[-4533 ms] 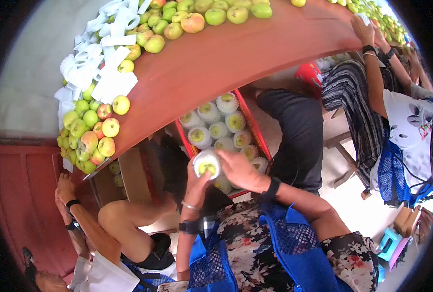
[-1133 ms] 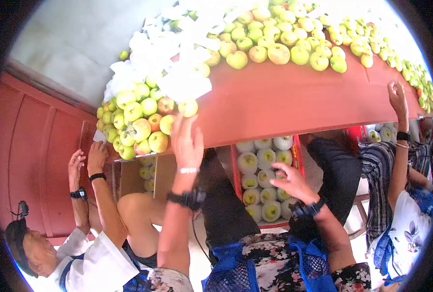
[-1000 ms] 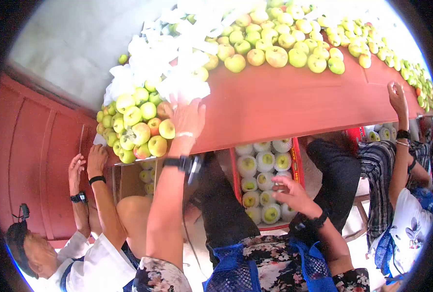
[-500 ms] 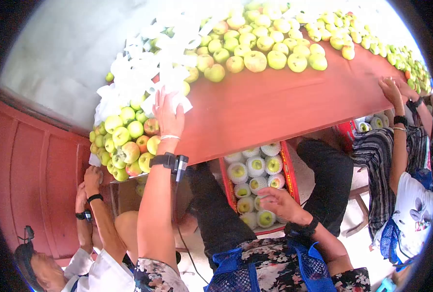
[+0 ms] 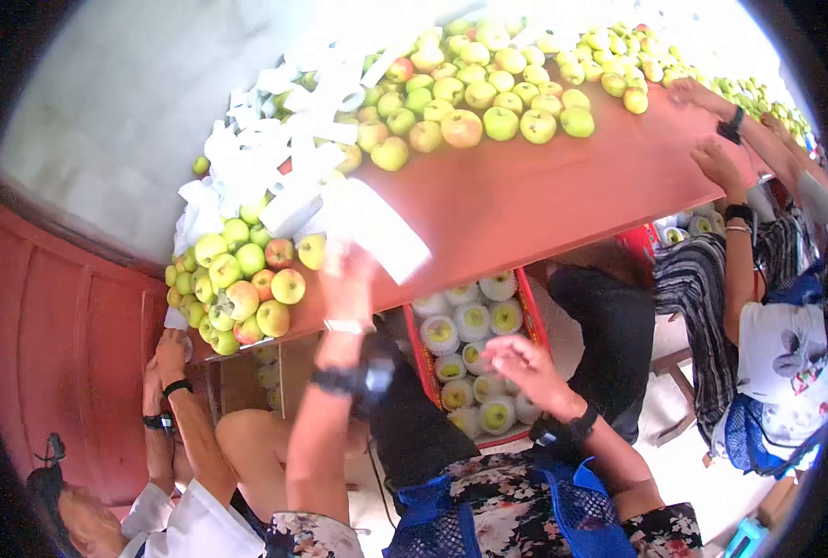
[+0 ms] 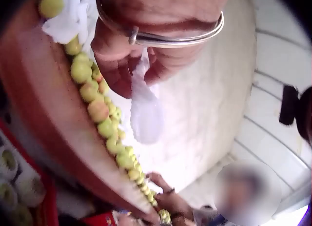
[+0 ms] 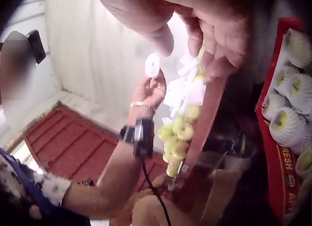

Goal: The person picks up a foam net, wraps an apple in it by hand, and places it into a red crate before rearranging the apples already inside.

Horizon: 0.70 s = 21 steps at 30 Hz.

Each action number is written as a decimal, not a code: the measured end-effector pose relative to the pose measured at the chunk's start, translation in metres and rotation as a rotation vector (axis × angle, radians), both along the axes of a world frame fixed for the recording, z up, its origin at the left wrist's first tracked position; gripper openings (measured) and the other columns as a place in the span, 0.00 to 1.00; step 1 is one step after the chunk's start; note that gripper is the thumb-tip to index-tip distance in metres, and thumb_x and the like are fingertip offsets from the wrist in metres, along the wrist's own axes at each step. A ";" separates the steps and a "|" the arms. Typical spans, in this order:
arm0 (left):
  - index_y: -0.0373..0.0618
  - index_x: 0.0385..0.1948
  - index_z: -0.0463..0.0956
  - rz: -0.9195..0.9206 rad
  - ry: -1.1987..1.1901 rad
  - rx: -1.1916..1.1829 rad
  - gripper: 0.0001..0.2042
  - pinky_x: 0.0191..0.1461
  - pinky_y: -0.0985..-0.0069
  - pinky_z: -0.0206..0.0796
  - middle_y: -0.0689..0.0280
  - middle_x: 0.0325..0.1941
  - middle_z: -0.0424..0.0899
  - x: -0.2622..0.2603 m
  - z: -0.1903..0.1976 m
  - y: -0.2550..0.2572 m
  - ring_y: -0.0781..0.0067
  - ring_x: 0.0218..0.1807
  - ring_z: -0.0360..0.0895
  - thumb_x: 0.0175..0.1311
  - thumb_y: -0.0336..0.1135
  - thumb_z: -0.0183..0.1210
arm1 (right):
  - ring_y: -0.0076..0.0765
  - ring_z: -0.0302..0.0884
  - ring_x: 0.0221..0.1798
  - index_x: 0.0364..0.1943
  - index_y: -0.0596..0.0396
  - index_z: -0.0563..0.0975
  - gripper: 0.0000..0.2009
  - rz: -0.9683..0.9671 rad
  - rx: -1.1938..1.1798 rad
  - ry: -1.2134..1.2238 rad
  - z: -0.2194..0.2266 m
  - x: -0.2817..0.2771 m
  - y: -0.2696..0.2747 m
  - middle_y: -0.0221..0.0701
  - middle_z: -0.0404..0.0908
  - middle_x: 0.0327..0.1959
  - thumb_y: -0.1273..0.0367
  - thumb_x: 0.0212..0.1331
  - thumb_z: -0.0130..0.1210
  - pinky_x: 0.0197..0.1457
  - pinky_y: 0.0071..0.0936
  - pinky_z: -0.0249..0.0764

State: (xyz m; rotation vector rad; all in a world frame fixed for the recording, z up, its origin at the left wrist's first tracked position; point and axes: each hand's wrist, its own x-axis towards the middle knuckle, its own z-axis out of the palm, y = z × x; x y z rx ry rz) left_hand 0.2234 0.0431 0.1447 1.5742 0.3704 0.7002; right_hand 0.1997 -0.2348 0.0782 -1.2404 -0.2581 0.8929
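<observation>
My left hand (image 5: 347, 284) is lifted over the table edge, blurred in the head view. Its thumb and fingers pinch a white foam fruit sleeve (image 6: 147, 116), which hangs from the fingertips in the left wrist view. From the right wrist side, the foam sleeve (image 7: 152, 65) looks like a pale ring above that hand. My right hand (image 5: 530, 370) hovers over the red carton (image 5: 532, 321), fingers loosely bent around nothing. Inside the carton lie apples (image 5: 497, 416) wrapped in foam sleeves.
Loose green and reddish apples (image 5: 462, 128) line the back of the red-brown table (image 5: 526, 205). More apples (image 5: 242, 299) pile at its left corner, beside a heap of white foam sleeves (image 5: 247, 149). People sit on both sides, their hands (image 5: 717, 166) near the table.
My left hand reached to the foam heap, took a foam sleeve and has drawn it back toward me. My right hand stays over the carton. Earlier, both hands handled a wrapped apple.
</observation>
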 end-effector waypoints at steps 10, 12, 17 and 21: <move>0.44 0.46 0.59 -0.588 0.282 -0.056 0.18 0.39 0.82 0.62 0.67 0.36 0.70 -0.136 -0.067 -0.110 0.82 0.37 0.67 0.51 0.20 0.45 | 0.16 0.68 0.27 0.38 0.51 0.74 0.21 0.069 0.043 0.076 -0.005 -0.006 0.007 0.21 0.74 0.27 0.49 0.63 0.40 0.29 0.17 0.65; 0.44 0.45 0.61 -0.569 0.281 0.030 0.17 0.40 0.82 0.62 0.67 0.35 0.71 -0.143 -0.054 -0.106 0.82 0.37 0.67 0.51 0.19 0.44 | 0.15 0.66 0.26 0.32 0.50 0.74 0.20 0.023 0.221 0.426 0.001 -0.015 0.009 0.20 0.72 0.24 0.49 0.63 0.40 0.28 0.15 0.63; 0.42 0.42 0.64 -0.613 0.331 0.252 0.18 0.41 0.78 0.64 0.66 0.34 0.75 -0.152 -0.039 -0.094 0.76 0.35 0.72 0.46 0.22 0.41 | 0.15 0.66 0.26 0.34 0.52 0.74 0.13 0.227 0.045 0.096 -0.006 -0.025 0.007 0.20 0.72 0.25 0.57 0.62 0.45 0.30 0.14 0.63; 0.43 0.41 0.66 -0.577 0.337 0.320 0.17 0.45 0.76 0.64 0.62 0.39 0.75 -0.153 -0.045 -0.095 0.68 0.38 0.74 0.45 0.23 0.42 | 0.15 0.66 0.27 0.36 0.56 0.73 0.06 0.237 0.041 -0.002 -0.015 -0.031 0.010 0.19 0.72 0.26 0.73 0.57 0.46 0.31 0.16 0.64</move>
